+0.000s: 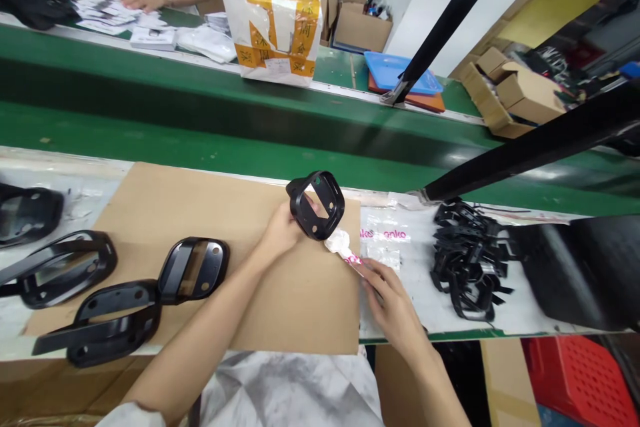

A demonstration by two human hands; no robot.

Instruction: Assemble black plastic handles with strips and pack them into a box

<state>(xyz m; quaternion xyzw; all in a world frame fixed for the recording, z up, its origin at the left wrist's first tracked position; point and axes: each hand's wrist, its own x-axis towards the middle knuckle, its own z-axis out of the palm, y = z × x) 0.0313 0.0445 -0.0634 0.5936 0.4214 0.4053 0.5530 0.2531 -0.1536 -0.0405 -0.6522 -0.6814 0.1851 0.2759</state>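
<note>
Pink "anko" print on clear bags [385, 243] right of centre, black plastic frame [317, 205] at frame centre clamped in left hand [283, 232] fingers, over cardboard sheet [200, 213] on table, right hand [395, 303] fingers pinched together on small bag [343, 245] just below frame.

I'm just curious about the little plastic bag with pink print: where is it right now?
In the head view, the small plastic bag sits right of centre, pinched by the right hand just below the black plastic frame in the left hand, over the cardboard sheet.
</note>
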